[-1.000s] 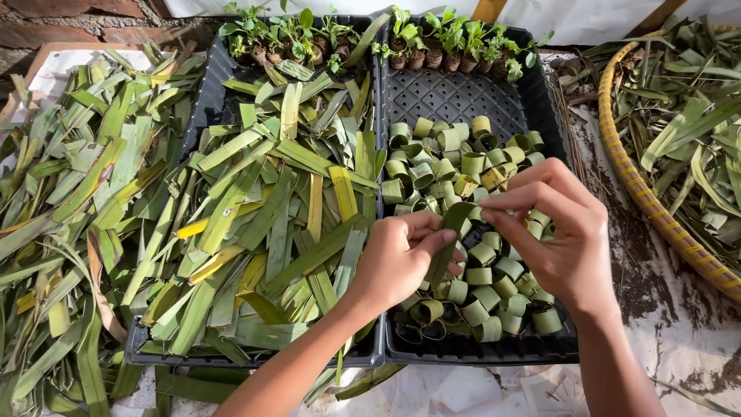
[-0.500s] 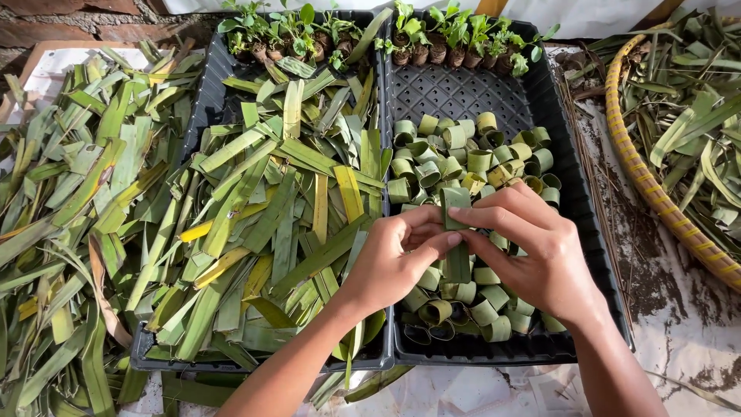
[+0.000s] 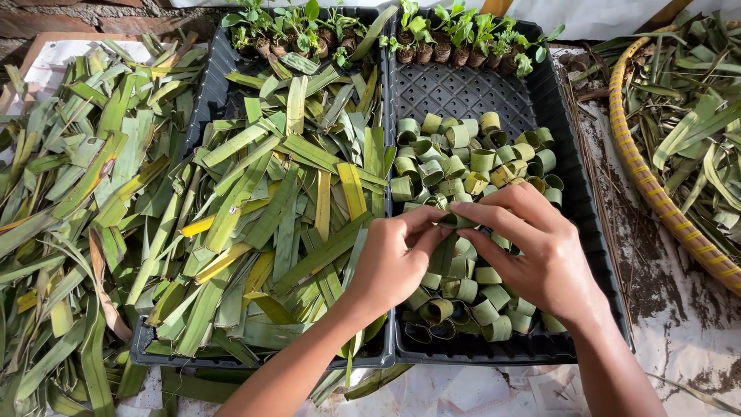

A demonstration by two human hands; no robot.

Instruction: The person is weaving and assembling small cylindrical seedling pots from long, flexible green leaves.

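Landmark: right black tray (image 3: 575, 255). Far left of it, loose leaf pile (image 3: 62, 201); just left, touching, second black tray (image 3: 166, 351) full of cut leaf strips (image 3: 285, 193). Over the right tray, left hand (image 3: 394, 259) and right hand (image 3: 540, 247), fingers pressed together pinching one green leaf strip (image 3: 455, 222) between them, above the rolled leaf rings (image 3: 463, 166). Seedlings (image 3: 455, 35) at the tray's far edge. Woven basket (image 3: 656, 193) right of it.

Left tray (image 3: 202, 100): black plastic, heaped with cut leaf strips (image 3: 270, 201). Seedlings (image 3: 401, 31): small pots, one row along the far ends of the trays. Loose leaves (image 3: 62, 193): piled left of the trays. Basket (image 3: 656, 193): woven, right, holding leaf scraps.
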